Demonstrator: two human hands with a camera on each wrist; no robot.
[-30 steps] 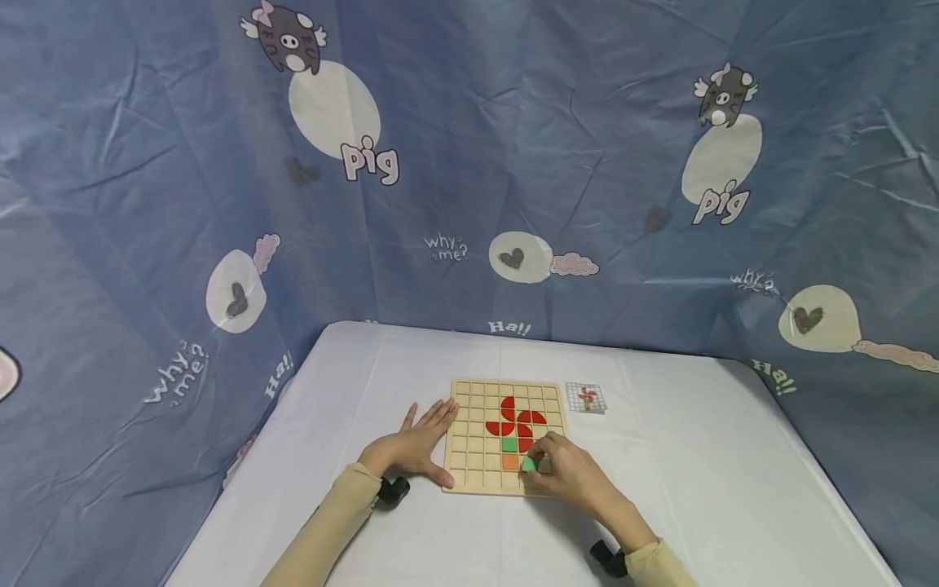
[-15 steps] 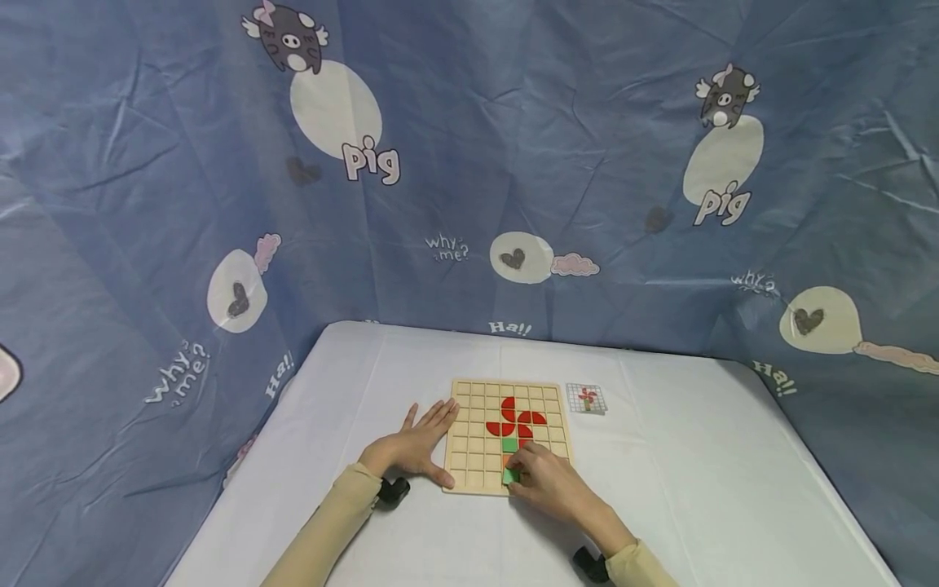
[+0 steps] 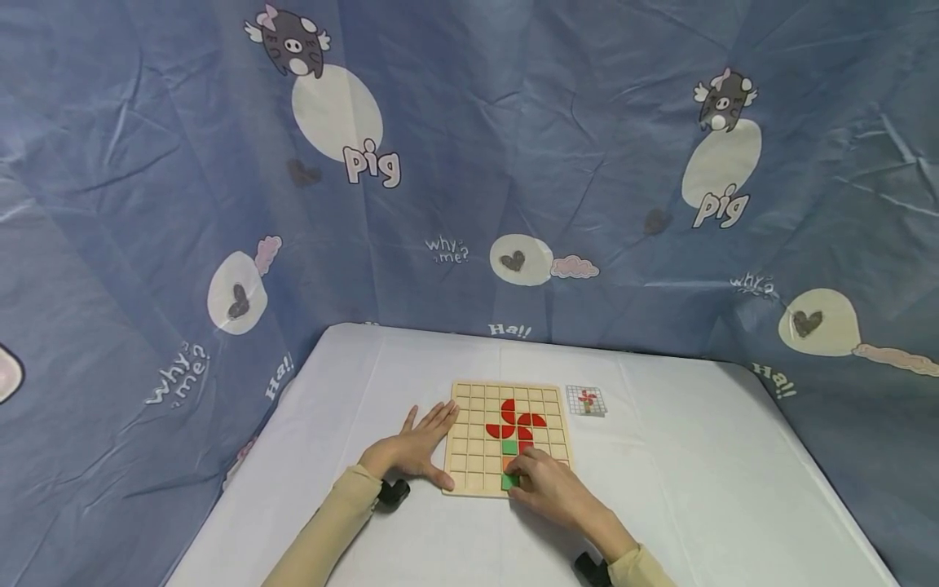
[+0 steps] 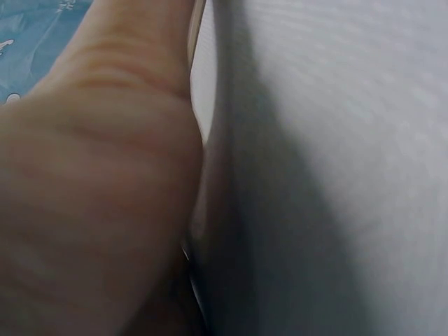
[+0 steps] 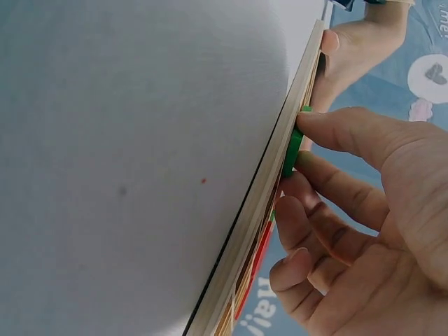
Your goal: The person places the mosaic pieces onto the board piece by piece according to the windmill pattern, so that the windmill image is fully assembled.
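Note:
A square wooden grid board (image 3: 473, 456) lies on the table. My right hand (image 3: 550, 487) pinches a green square tile (image 3: 509, 483) between thumb and fingers at the bottom row. In the right wrist view the green tile (image 5: 294, 150) shows between thumb and fingertips at the board's edge. Just above it an orange tile (image 3: 507, 462) is partly covered by my fingers, with another green tile (image 3: 509, 447) higher up. Red rounded pieces (image 3: 502, 430) form a pinwheel near the middle. My left hand (image 3: 412, 451) rests with spread fingers along the board's left edge.
A small card (image 3: 586, 399) printed with a grid and a red pinwheel picture lies right of the board's upper corner. White cloth (image 3: 704, 456) covers the table. Behind it hangs a blue patterned curtain (image 3: 455, 122).
My right hand has carried the green tile left, from beside the orange tile to the bottom-row cell below it, and lowered it there. The left hand has stayed put.

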